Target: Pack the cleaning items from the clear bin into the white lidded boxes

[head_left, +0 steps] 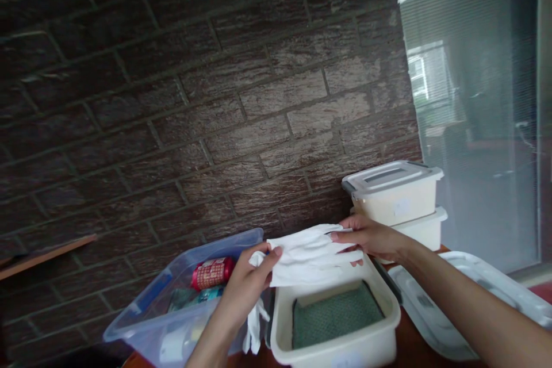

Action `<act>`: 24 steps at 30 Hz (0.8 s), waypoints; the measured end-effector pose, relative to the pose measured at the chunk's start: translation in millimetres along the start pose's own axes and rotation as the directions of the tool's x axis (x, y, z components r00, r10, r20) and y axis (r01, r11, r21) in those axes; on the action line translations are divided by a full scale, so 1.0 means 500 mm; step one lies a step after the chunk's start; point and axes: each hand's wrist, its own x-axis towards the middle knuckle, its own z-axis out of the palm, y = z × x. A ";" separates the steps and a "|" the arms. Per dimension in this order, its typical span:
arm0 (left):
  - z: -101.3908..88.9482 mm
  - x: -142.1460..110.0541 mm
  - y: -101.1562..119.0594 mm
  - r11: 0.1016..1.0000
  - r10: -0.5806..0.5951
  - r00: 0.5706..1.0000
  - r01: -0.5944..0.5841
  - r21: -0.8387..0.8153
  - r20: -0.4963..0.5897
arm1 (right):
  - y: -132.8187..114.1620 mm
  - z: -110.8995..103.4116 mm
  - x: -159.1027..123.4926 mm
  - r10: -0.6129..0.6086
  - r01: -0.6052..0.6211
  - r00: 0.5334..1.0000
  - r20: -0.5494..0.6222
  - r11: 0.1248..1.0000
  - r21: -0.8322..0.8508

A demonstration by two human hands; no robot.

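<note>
A white cloth glove point(308, 256) is stretched flat between my two hands, its cuff to the left and its fingers to the right. My left hand point(259, 267) pinches the cuff edge; more white glove fabric point(256, 322) hangs below that palm, its fingers dangling. At the other end my right hand point(364, 237) grips the glove's fingertips. Directly beneath is an open cream plastic box point(334, 348), with a dark green mesh-textured cloth item point(336, 313) lying inside it.
On the left stands a translucent blue bin point(125, 325) holding a red can point(212, 273) and other items. Two lidded cream boxes point(394, 198) are stacked behind my right hand. A loose pale lid point(466, 293) lies under my right forearm. A dark brick wall point(215, 126) rises behind.
</note>
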 end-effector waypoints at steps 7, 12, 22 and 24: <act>0.029 -0.010 0.054 0.942 0.222 0.941 -0.274 0.191 0.257 | -0.019 0.010 0.005 -0.104 0.109 0.994 0.042 0.980 -0.163; 0.071 0.008 0.091 0.907 0.305 0.868 -0.391 0.160 0.392 | -0.039 0.082 0.055 -0.205 0.258 0.939 0.277 0.951 -0.172; 0.092 0.061 0.035 0.706 0.265 0.947 -0.061 -0.706 0.183 | -0.053 0.047 0.079 -0.365 0.342 0.897 -0.248 0.931 -0.128; 0.099 0.061 0.030 0.713 0.242 0.953 -0.046 -0.700 0.184 | -0.063 0.047 0.069 -0.358 0.337 0.897 -0.258 0.933 -0.123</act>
